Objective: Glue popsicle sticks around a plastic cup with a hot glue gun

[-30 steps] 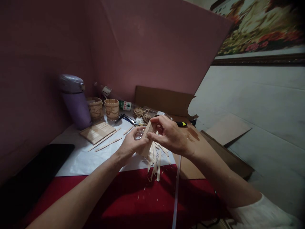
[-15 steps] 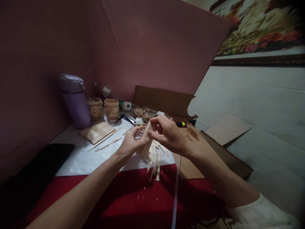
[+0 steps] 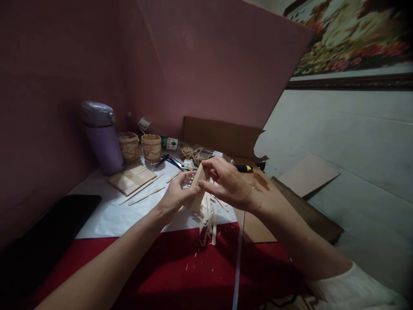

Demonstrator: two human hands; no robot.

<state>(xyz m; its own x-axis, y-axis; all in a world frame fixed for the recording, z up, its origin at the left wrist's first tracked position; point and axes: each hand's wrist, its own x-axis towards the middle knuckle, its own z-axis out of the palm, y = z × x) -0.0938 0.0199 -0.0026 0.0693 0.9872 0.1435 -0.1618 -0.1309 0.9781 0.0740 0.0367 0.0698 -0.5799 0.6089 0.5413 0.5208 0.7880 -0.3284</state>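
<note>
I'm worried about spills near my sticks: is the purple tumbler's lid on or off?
On: the greyish lid sits atop the purple tumbler, with no open mouth showing. Whether it's latched, I can't tell.

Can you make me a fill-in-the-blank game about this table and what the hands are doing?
1. The wooden piece is held by the left hand and the ____ hand.
2. The tall bottle has a body coloured ____.
3. Right beside the bottle, the number of small round cups is ____.
4. The cloth showing below the white sheet is coloured ____.

Missing words: right; purple; two; red.
</note>
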